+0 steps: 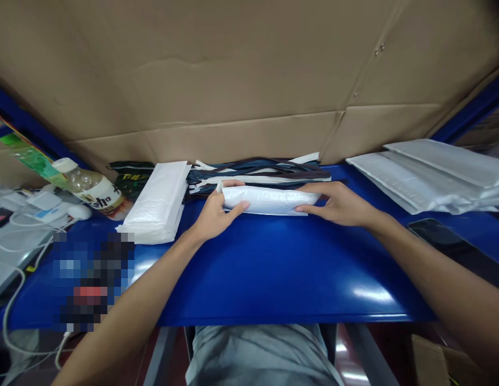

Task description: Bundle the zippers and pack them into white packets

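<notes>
A white padded packet is held lengthwise above the blue table, near its middle. My left hand grips its left end, thumb on the near face and fingers behind. At the right end, my right hand pinches it between thumb and fingers. Just behind the packet lies a bundle of dark, blue and white zipper strips. To the left of my left hand rests a stack of white padded packets. Larger white padded envelopes lie in a pile at the right.
A drink bottle leans beside a dark packet at the left. White cables and chargers crowd the far left. A dark phone lies by my right forearm. Cardboard stands behind the blue table.
</notes>
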Demonstrator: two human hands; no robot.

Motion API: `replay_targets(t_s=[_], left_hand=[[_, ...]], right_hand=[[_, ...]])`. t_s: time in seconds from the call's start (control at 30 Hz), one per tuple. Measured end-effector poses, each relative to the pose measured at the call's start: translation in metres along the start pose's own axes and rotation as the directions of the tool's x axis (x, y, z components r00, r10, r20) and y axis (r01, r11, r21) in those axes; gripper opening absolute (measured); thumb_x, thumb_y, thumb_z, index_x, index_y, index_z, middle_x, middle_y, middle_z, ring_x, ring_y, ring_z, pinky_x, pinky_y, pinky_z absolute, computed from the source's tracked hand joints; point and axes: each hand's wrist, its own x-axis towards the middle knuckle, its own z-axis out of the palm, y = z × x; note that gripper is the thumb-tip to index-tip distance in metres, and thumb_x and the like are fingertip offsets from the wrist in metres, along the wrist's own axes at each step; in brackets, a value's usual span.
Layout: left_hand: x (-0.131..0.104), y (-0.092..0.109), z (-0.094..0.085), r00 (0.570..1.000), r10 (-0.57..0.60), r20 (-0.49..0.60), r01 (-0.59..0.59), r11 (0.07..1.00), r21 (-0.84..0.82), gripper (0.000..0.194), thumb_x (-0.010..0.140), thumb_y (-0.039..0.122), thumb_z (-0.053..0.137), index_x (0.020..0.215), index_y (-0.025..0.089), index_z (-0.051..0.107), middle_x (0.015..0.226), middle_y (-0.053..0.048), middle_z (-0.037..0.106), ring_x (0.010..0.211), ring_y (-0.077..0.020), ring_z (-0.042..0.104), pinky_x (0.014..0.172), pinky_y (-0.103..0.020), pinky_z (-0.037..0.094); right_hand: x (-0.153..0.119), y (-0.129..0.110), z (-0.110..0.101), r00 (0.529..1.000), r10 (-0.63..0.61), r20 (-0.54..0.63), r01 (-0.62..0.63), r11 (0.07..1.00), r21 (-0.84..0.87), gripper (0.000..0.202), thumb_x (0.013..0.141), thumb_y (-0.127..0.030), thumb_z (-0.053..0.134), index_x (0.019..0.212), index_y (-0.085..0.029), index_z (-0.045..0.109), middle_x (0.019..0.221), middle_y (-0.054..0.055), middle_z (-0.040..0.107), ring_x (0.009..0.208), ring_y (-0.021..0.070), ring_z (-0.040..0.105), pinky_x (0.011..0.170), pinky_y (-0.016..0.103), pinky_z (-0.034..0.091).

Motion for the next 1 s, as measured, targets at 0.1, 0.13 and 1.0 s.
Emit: replay_targets(t_s=[0.1,0.13,1.0], left_hand=[[-0.002,-0.004,0.003,0.995,0.034,0.096,-0.050,0.983,0.175,0.036,0.108,0.050,0.065,0.121,0.019,0.073,0.150,-0.016,0.062,0.131,-0.0301,0.067,0.115,-0.047,0.055],[-0.002,-0.005,0.004,0.987,0.018,0.159,-0.056,0.969,0.239,0.038,0.107,0.052,0.065,0.123,0.019,0.073,0.152,-0.016,0.060,0.132,-0.0315,0.066,0.115,-0.049,0.055],[0.014,0.001,-0.004,0.987,-0.106,0.124,0.056,0.935,0.351,0.054,0.095,0.075,0.070,0.083,0.023,0.068,0.081,-0.005,0.069,0.078,-0.0256,0.068,0.079,-0.039,0.055]], right_hand=[[0.002,0.000,0.007,1.000,0.019,-0.012,-0.019,1.000,0.007,0.051,0.097,-0.061,0.077,0.136,-0.028,0.079,0.137,0.006,0.079,0.120,0.0339,0.076,0.097,0.042,0.062],[0.002,0.000,0.009,0.999,0.029,-0.016,-0.029,1.000,0.009,0.051,0.097,-0.061,0.077,0.136,-0.029,0.078,0.137,0.005,0.079,0.120,0.0338,0.076,0.097,0.043,0.062],[0.008,0.019,-0.013,0.922,0.381,-0.067,-0.295,0.803,0.517,0.042,0.087,-0.068,0.085,0.091,-0.027,0.080,0.098,0.005,0.081,0.093,0.0264,0.075,0.088,0.043,0.065]])
